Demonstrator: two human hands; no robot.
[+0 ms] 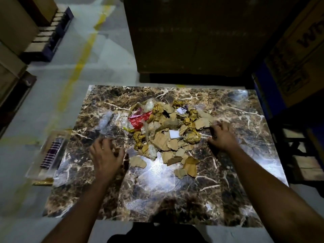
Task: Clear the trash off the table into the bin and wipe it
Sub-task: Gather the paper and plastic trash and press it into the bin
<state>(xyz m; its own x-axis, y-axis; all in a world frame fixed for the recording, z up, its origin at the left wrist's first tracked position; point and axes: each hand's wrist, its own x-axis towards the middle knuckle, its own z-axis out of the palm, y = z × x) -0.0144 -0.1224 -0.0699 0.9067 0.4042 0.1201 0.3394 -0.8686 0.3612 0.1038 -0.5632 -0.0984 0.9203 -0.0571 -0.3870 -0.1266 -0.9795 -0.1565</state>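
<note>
Looking at your hands first: left hand (105,155) at 8 o'clock and right hand (221,137) at 3 o'clock of the trash pile (166,130), fingers loosely curled, holding nothing. Pile's mid-table (228,190), light crumply cardboard and wrappers, so scoop from both sides. Box (298,50) at 1 o'clock reads "Wh", rest is cut off.

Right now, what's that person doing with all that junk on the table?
A person is tidying up. Both hands are on the marble table, one on each side of a trash pile of torn cardboard, crumpled paper and a red wrapper. The left hand and right hand look ready to scoop the pile together, though neither holds anything yet. A clear container sits at the table's left edge. Nothing has gone into it so far.
</note>
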